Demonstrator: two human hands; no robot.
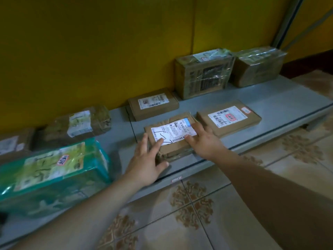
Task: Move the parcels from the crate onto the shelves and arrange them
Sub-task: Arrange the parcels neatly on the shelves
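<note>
A flat brown cardboard parcel (173,141) with a white label lies near the front edge of the low grey shelf (270,105). My left hand (147,159) rests on its left end, fingers straight on the label and thumb against the near corner. My right hand (201,138) lies flat on its right end with straight fingers. Other parcels sit on the same shelf: a flat brown one (228,118) just to the right, and a small flat one (153,103) behind. No crate is in view.
Two taller taped boxes (203,73) (257,65) stand at the back right against the yellow wall. A green wrapped parcel (52,170) and a dark taped one (75,125) lie to the left. Patterned floor tiles (198,204) run below the shelf.
</note>
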